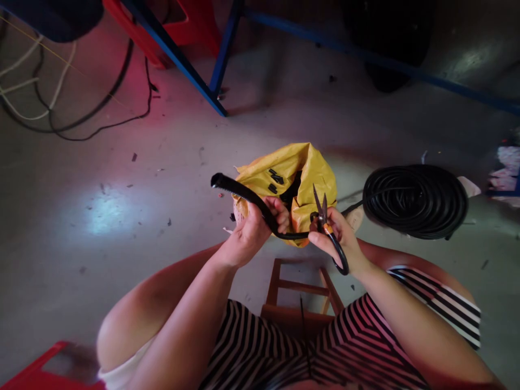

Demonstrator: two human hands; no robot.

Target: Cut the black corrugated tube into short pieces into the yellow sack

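Gripping black tube [241,190] in curled left hand [254,227]; holding parted scissors [327,228] plus tube in right hand [345,238]. Can't read black marks [276,176] on yellow bag [320,176].

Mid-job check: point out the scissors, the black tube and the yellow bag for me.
Scissors [327,228]: head view, on the gold-coloured part between blades and handles.
Black tube [265,213]: head view, on its curved middle stretch.
Yellow bag [319,169]: head view, on its wall.

Bluish glare [106,212] marks the dim grey floor [182,146] at left, and the outer edges blur.
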